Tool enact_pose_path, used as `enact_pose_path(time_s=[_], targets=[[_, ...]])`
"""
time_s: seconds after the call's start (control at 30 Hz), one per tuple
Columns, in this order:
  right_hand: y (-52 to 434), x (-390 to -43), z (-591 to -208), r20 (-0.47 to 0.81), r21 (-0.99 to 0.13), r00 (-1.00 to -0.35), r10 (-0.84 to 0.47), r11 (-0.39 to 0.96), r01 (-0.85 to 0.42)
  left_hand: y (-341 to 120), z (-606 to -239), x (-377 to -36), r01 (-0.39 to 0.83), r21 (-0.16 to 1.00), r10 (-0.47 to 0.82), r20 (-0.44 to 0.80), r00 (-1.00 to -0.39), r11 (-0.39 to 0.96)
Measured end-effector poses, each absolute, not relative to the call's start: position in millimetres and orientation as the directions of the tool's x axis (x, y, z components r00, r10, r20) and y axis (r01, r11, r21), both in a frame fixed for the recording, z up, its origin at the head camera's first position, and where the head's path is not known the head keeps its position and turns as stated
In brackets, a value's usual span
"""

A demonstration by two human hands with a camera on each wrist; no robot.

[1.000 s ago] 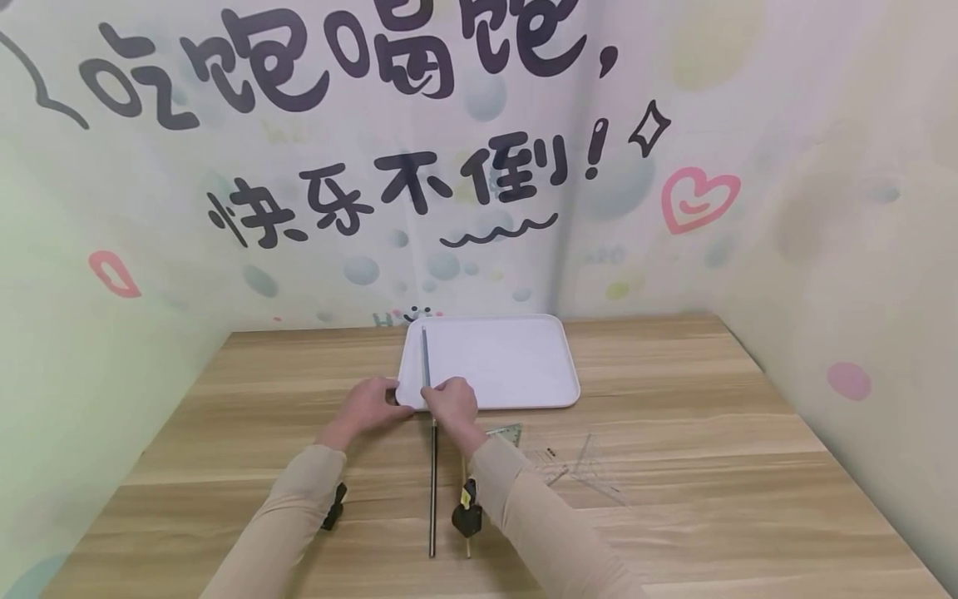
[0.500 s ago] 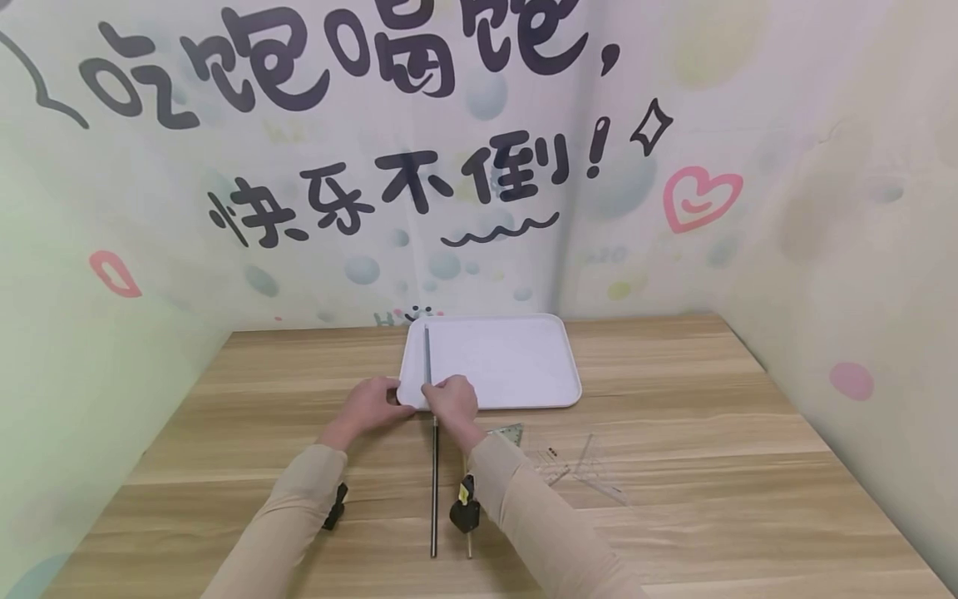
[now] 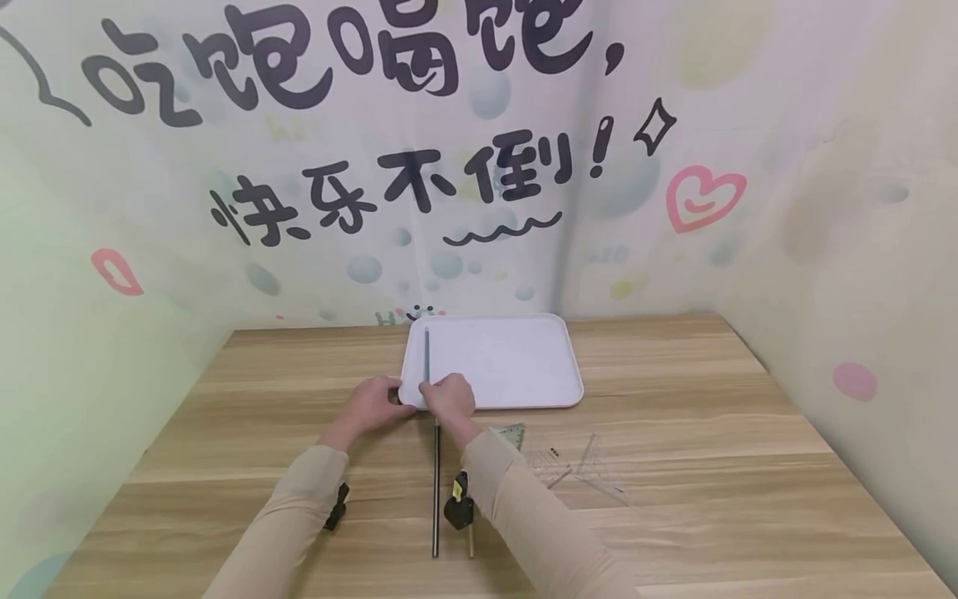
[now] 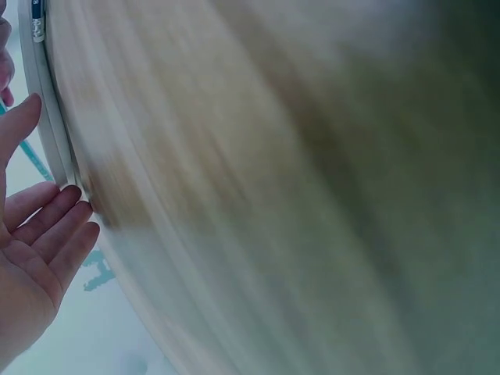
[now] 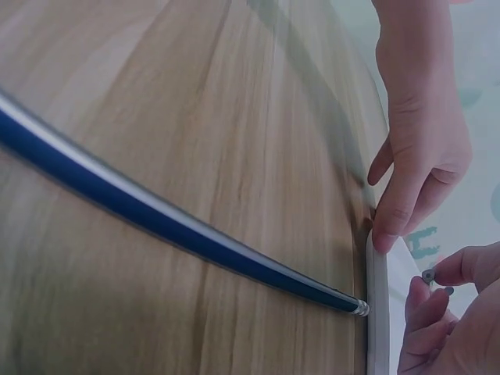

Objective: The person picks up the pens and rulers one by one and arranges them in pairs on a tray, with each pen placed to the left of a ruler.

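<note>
Now, line by line, with the white tray as the landmark:

Tray: the white tray (image 3: 516, 366) lies flat on the worktop (image 3: 674, 466), at its far middle, close to the painted wall.
Left hand: the left hand (image 3: 372, 405) rests at the tray's near left corner; in the left wrist view its fingers (image 4: 48, 226) lie straight, tips touching the rim (image 4: 48, 125), curled round nothing.
Right hand: the right hand (image 3: 450, 398) sits on the tray's near edge, just right of that corner; the right wrist view shows thumb and forefinger (image 5: 455, 269) pinching a small dark metal tip.
Thin rod: a thin grey rod (image 3: 427, 353) lies inside the tray along its left side, its near end under the right hand; the pinched tip seems to be that end.
Long rod: a longer dark rod (image 3: 435, 491) lies on the worktop, running from the tray's near edge toward the person.
Other things: clear plastic set squares (image 3: 576, 470) lie nearer the person than the tray's near right part.
Step in hand: likely settling the thin rod in the tray while the left hand steadies it.
Next move calls for: a clean release without nudging the tray.
</note>
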State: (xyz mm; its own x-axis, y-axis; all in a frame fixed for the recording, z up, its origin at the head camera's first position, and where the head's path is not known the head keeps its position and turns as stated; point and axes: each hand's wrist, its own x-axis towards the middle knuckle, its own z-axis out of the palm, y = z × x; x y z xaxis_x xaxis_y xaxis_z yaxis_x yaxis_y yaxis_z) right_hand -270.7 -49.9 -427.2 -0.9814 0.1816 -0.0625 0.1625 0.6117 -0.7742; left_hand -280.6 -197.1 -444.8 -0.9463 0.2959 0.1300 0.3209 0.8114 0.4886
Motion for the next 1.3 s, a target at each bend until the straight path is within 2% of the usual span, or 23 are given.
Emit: enact_pose_path(time_s=[0.33,0.73,1.3], targets=[[-52.0,-275.1,-431.9,-0.048,-0.750,-0.978,0.205,0.639,0.171,-196.8,-445.5,-281.1,0.316,0.485,0.290,0.130,-0.948,0.815],[-60.0,-279.0,-432.7,-0.088,-0.688,-0.970,0.228,0.689,0.225,-198.3,-445.5,-280.7,0.326,0.489,0.300,0.134,-0.945,0.809],[-68.1,-281.7,-436.7,-0.013,-0.660,-0.979,0.201,0.734,0.159,-194.7,-440.0,-280.8,0.293,0.480,0.285,0.092,-0.954,0.827]])
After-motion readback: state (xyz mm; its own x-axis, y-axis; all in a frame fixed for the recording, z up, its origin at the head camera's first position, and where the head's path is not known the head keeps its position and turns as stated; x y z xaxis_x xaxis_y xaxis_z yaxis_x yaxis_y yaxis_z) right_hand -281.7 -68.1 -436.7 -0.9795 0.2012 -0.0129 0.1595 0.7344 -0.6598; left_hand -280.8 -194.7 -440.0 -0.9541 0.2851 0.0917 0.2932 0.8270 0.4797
